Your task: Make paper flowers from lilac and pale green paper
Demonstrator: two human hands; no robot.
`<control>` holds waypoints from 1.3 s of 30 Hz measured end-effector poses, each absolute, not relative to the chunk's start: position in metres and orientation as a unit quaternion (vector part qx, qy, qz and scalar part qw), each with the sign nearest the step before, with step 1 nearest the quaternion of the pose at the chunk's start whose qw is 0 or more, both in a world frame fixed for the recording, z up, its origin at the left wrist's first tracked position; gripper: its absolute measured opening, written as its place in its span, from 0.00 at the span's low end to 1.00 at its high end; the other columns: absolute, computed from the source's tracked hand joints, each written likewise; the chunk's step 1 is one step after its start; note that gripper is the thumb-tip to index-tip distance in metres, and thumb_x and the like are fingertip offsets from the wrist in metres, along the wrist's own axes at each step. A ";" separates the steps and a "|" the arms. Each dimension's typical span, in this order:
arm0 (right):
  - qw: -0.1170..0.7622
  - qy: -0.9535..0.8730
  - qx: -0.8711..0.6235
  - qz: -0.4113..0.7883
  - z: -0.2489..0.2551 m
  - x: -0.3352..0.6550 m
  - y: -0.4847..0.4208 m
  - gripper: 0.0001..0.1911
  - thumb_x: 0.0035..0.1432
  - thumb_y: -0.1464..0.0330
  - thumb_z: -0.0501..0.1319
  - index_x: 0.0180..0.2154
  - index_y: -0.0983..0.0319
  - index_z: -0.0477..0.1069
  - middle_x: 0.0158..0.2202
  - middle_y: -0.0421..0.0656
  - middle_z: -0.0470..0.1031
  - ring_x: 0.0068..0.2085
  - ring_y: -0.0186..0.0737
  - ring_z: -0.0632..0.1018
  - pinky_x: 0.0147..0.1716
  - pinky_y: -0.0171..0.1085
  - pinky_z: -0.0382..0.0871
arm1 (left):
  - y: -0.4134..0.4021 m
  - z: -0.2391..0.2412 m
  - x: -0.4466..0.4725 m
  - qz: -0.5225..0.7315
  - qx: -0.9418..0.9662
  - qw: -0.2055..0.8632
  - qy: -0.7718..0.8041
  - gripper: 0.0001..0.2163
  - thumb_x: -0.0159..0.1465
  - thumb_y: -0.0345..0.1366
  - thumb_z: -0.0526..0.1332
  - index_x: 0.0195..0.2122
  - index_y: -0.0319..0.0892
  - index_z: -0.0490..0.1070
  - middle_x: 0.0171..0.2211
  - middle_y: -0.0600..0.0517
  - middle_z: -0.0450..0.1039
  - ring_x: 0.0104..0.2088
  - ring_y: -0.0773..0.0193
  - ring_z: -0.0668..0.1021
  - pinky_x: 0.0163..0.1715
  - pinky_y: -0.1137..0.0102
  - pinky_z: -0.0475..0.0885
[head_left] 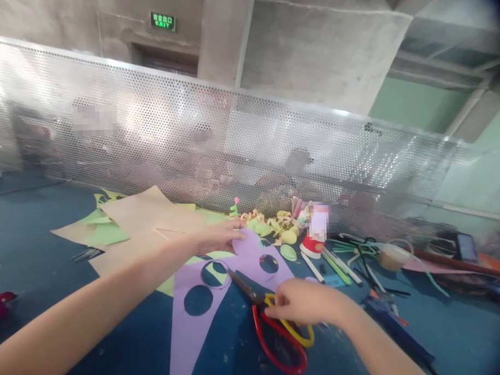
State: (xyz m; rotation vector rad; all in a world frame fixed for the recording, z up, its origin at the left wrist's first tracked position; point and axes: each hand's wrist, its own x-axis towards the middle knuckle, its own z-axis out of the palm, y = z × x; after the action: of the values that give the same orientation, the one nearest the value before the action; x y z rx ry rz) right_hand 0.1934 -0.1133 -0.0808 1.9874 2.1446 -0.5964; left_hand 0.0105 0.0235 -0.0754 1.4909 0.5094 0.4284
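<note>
A purple paper sheet (189, 332) with round holes cut in it lies on the blue table. My left hand (217, 238) pinches its far edge, fingers closed on the paper. My right hand (303, 301) rests on a pair of scissors (280, 334) with one red and one yellow handle loop, its fingers closed at the yellow loop. The scissor blades point toward the purple sheet, near one of the holes.
Tan paper (152, 218) and light green paper (99, 231) lie at the left. Yellow-green paper scraps (276, 227), a glue bottle (315, 231), sticks and a tape roll (394, 256) crowd the right. A perforated metal screen (232, 150) closes off the table's far side.
</note>
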 end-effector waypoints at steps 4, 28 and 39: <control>-0.246 0.691 0.634 -0.247 -0.083 0.199 -0.097 0.18 0.54 0.54 0.53 0.34 0.62 0.69 0.32 0.46 0.75 0.31 0.39 0.75 0.30 0.36 0.68 | 0.011 -0.081 0.021 0.182 0.660 0.695 0.221 0.12 0.52 0.37 0.63 0.35 0.40 0.64 0.31 0.53 0.70 0.32 0.66 0.75 0.36 0.66 0.69; -0.105 0.590 0.752 -0.275 -0.083 0.340 -0.099 0.13 0.49 0.72 0.56 0.39 0.64 0.70 0.29 0.41 0.74 0.29 0.34 0.73 0.27 0.31 0.66 | 0.032 -0.133 0.055 0.096 0.934 0.125 0.320 0.39 0.44 0.60 0.57 0.53 0.38 0.62 0.49 0.38 0.65 0.49 0.45 0.66 0.48 0.60 0.58; -0.007 0.649 0.735 -0.194 -0.100 0.341 -0.088 0.25 0.34 0.68 0.67 0.40 0.63 0.71 0.40 0.47 0.73 0.40 0.48 0.73 0.40 0.40 0.64 | 0.029 -0.114 0.065 0.088 0.930 0.184 0.307 0.33 0.46 0.44 0.62 0.54 0.40 0.60 0.50 0.43 0.66 0.49 0.48 0.68 0.46 0.64 0.61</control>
State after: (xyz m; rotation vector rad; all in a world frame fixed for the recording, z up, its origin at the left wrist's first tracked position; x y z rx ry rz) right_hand 0.3411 -0.0880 -0.1003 2.3205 2.0489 -0.6126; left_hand 0.0651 0.0289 -0.1142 2.6217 0.8665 0.2474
